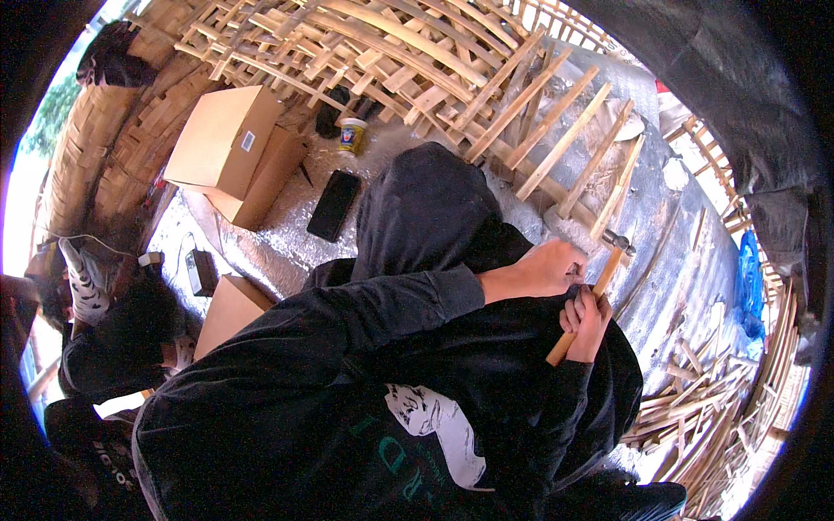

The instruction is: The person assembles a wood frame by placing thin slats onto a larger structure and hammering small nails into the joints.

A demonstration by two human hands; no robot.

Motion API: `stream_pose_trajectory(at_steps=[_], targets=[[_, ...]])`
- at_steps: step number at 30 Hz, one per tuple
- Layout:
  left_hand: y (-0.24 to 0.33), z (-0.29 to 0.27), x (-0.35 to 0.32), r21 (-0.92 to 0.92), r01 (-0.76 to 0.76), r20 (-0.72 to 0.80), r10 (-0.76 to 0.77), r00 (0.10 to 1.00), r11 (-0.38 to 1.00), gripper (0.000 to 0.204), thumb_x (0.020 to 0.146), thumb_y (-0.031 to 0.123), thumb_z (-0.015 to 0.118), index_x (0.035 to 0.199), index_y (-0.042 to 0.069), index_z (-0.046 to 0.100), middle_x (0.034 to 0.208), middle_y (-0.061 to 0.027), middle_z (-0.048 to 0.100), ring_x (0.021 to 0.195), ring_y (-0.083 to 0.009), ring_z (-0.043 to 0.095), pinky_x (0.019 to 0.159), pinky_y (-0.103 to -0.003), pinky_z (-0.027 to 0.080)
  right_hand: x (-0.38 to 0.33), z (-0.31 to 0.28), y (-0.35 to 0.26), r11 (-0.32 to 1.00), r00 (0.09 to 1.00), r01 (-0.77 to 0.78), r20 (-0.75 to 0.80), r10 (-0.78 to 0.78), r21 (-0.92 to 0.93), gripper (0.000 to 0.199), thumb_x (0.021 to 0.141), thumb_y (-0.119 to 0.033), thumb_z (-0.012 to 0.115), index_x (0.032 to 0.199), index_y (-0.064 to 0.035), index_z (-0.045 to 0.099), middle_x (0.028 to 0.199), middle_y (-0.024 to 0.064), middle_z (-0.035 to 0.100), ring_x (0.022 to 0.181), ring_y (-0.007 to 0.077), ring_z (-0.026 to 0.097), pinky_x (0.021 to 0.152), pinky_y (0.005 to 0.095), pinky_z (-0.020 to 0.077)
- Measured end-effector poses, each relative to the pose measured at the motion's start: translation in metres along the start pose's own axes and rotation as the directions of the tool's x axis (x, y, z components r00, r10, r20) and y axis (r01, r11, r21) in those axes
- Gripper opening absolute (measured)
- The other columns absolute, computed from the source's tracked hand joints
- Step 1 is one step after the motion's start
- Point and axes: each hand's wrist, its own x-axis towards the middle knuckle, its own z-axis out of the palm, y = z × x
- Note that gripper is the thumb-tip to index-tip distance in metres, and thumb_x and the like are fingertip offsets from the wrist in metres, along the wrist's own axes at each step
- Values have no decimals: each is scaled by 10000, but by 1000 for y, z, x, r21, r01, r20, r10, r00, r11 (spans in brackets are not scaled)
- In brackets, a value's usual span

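Note:
My right hand (587,319) is wrapped round the wooden handle of a hammer (610,267). The dark metal head points up and away, close to the near end of a pale wooden slat (618,188). Just left of the handle is my left hand (547,270), its fingers curled in a pinch; whatever they hold is too small to name. Both arms are in black sleeves. Beyond the hands, several slats stick out side by side from a wooden lattice (373,43). A rounded black cloth shape (426,195) rises left of my left hand.
Cut wood strips (695,408) lie piled at the right. On the silvery sheet (295,252) are a cardboard box (228,143), a black phone (334,205), a yellow tub (352,136) and a black adapter (201,273). Another person in dark clothes (117,347) sits at the left.

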Motion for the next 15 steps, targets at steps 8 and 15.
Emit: stream_pose_trajectory(at_steps=[8,15], targets=[[-3,-3,0,23,-76,4,76,997,997,96,807,96,754,838,19,705,713,-143,680,657,-280,676,630,-380,517,0,1,2,999,1000,5,-18,-4,35,106,979,-133,614,953,-55,546,588,-43,375,386,76,307,359,250,232],[-4,-6,3,-3,-44,41,44,998,999,134,819,143,778,879,36,723,656,-132,641,575,-236,617,567,-367,464,3,-4,1,999,999,-10,53,8,43,111,981,-132,605,962,-60,523,619,-26,381,413,78,322,378,246,250]])
